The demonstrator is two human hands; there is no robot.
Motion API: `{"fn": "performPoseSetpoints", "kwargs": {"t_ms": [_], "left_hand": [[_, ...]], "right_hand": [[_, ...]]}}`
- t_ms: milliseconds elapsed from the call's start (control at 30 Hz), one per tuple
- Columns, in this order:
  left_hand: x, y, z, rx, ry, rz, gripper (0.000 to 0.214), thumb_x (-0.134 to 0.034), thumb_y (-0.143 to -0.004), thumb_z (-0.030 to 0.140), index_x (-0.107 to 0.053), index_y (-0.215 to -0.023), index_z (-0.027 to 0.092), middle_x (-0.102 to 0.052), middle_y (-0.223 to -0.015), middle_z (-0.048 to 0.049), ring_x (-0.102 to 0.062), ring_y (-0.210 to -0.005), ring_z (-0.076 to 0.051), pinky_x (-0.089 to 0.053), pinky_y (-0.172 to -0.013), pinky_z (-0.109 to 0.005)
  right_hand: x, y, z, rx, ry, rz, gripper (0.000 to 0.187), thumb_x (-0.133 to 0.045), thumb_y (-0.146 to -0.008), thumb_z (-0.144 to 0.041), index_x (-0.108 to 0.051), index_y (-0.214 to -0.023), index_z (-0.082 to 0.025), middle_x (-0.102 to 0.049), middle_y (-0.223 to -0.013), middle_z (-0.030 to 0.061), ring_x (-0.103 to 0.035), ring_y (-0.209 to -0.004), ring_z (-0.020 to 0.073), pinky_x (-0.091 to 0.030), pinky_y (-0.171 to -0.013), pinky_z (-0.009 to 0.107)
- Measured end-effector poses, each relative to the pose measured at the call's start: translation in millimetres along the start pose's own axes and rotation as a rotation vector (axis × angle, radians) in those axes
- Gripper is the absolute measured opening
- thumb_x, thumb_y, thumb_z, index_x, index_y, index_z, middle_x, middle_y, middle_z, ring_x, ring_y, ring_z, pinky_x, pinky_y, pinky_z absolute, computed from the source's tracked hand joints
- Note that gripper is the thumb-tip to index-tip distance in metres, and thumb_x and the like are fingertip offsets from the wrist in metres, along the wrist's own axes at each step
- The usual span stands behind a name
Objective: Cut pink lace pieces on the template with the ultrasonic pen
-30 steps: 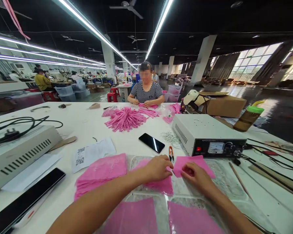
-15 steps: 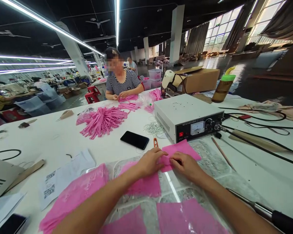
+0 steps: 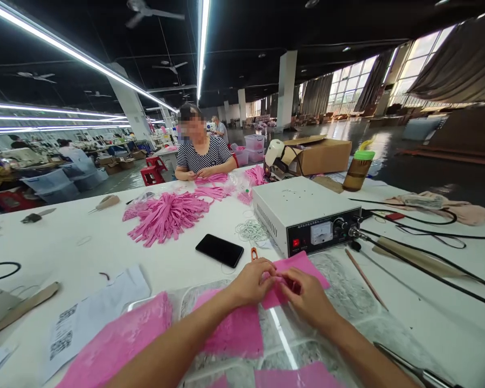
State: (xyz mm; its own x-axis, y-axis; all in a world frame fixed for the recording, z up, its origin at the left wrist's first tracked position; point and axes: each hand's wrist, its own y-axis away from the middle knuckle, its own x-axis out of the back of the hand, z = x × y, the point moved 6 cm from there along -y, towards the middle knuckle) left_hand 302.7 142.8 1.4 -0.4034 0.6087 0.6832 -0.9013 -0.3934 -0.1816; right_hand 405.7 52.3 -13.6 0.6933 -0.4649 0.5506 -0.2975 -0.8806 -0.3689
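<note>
A pink fabric piece (image 3: 303,268) lies partly under both hands, in front of the white control box (image 3: 307,207). My left hand (image 3: 254,281) is closed, thumb and fingertips pinching the fabric near its left part. Close beside it, my right hand (image 3: 307,293) also pinches the cloth, thumb against fingers. The fingertips of both hands nearly meet. Under my left forearm rests another pink piece (image 3: 242,331) on the clear plastic sheet (image 3: 278,334). Just beyond my left hand are orange-handled thread snips (image 3: 254,253).
A black phone (image 3: 219,250), a heap of pink strips (image 3: 170,215) and a tangle of pale cords (image 3: 251,230) lie beyond my hands. Stacked pink fabric (image 3: 125,334) is at left, a metal rod tool (image 3: 408,361) at lower right. Across the table sits a co-worker (image 3: 204,156) handling pink strips.
The camera has tilted up, so the table sits lower in view. My hands have drawn closer together on the pink fabric, the left one raised and curled more.
</note>
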Motion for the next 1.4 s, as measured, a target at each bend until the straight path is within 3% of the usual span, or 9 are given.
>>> {"fn": "performPoseSetpoints", "kwargs": {"t_ms": [133, 300, 533, 700, 800, 900, 1067, 1200, 1400], "left_hand": [[-1.3, -5.8, 5.7, 0.008, 0.088, -0.038, 0.049, -0.064, -0.072, 0.004, -0.058, -0.119, 0.016, -0.064, -0.12, -0.0071, -0.061, -0.105, -0.019, -0.048, -0.092, -0.03], [4.2, -10.3, 18.2, 0.08, 0.171, -0.166, 0.008, -0.064, -0.08, 0.017, -0.067, -0.085, 0.011, -0.068, -0.081, -0.0024, -0.064, -0.081, -0.017, -0.05, -0.073, -0.024], [38.3, 47.8, 50.4, 0.089, 0.284, -0.392, 0.021, -0.054, -0.088, 0.033, -0.059, -0.083, 0.013, -0.06, -0.075, 0.0008, -0.056, -0.068, -0.01, -0.046, -0.062, -0.02], [-3.4, 76.8, 55.7, 0.12, 0.017, -0.418, 0.009, -0.059, -0.083, 0.022, -0.064, -0.085, 0.015, -0.059, -0.071, 0.0012, -0.057, -0.064, -0.012, -0.043, -0.057, -0.02], [-34.4, 79.7, 59.8, 0.079, -0.184, -0.339, 0.02, -0.054, -0.085, 0.014, -0.063, -0.103, 0.014, -0.064, -0.094, -0.008, -0.062, -0.085, -0.021, -0.048, -0.076, -0.033], [-52.6, 92.2, 72.1, -0.063, -0.261, -0.352, 0.021, -0.049, -0.092, 0.018, -0.062, -0.108, 0.016, -0.061, -0.115, -0.013, -0.059, -0.105, -0.027, -0.043, -0.094, -0.043], [-53.3, 128.3, 82.5, -0.38, -0.453, -0.302, 0.024, -0.052, -0.095, 0.03, -0.06, -0.114, 0.018, -0.058, -0.128, -0.0126, -0.055, -0.117, -0.026, -0.04, -0.102, -0.04], [-44.4, 134.3, 76.3, -0.391, -0.485, -0.219, 0.028, -0.052, -0.096, 0.034, -0.061, -0.117, 0.018, -0.059, -0.129, -0.0116, -0.053, -0.121, -0.026, -0.04, -0.104, -0.04], [-31.6, 128.0, 81.8, -0.358, -0.369, -0.212, 0.024, -0.047, -0.097, 0.029, -0.063, -0.112, 0.018, -0.061, -0.123, -0.0114, -0.058, -0.114, -0.023, -0.044, -0.101, -0.04]], "right_hand": [[15.8, -3.1, -9.5, 0.01, -0.087, 0.15, 0.032, -0.053, -0.087, -0.046, -0.073, -0.083, -0.021, -0.072, -0.077, 0.0051, -0.065, -0.065, 0.0197, -0.052, -0.058, 0.028], [45.8, 6.9, -41.6, -0.039, -0.21, 0.246, 0.031, -0.062, -0.082, -0.05, -0.072, -0.082, -0.021, -0.068, -0.062, 0.0023, -0.062, -0.05, 0.0168, -0.051, -0.046, 0.024], [78.6, 60.7, -86.3, -0.233, -0.392, 0.132, 0.029, -0.071, -0.079, -0.051, -0.067, -0.082, -0.022, -0.065, -0.056, 0.0013, -0.063, -0.048, 0.0187, -0.057, -0.048, 0.028], [52.8, 127.3, -57.1, -0.541, -0.399, 0.074, 0.034, -0.063, -0.082, -0.055, -0.062, -0.075, -0.022, -0.063, -0.057, 0.0018, -0.062, -0.051, 0.0182, -0.053, -0.047, 0.025], [43.8, 158.4, -37.0, -0.62, -0.192, 0.067, 0.038, -0.055, -0.085, -0.056, -0.053, -0.066, -0.024, -0.05, -0.049, -0.0034, -0.049, -0.044, 0.0138, -0.042, -0.042, 0.023], [48.1, 173.4, -27.9, -0.573, 0.074, 0.052, 0.038, -0.05, -0.085, -0.053, -0.046, -0.061, -0.024, -0.039, -0.049, -0.0051, -0.039, -0.045, 0.0127, -0.035, -0.043, 0.025], [60.2, 182.1, -16.2, -0.523, 0.314, -0.005, 0.037, -0.045, -0.087, -0.051, -0.044, -0.062, -0.025, -0.039, -0.052, -0.0049, -0.04, -0.046, 0.0141, -0.035, -0.044, 0.026], [73.4, 161.0, -17.6, -0.402, 0.319, 0.037, 0.022, -0.052, -0.084, -0.048, -0.058, -0.08, -0.027, -0.054, -0.053, -0.0047, -0.049, -0.044, 0.0159, -0.041, -0.044, 0.027], [87.3, 124.3, -33.8, -0.199, 0.291, 0.062, 0.02, -0.049, -0.089, -0.037, -0.061, -0.077, -0.027, -0.063, -0.07, -0.0014, -0.057, -0.056, 0.0164, -0.046, -0.055, 0.028]]}}
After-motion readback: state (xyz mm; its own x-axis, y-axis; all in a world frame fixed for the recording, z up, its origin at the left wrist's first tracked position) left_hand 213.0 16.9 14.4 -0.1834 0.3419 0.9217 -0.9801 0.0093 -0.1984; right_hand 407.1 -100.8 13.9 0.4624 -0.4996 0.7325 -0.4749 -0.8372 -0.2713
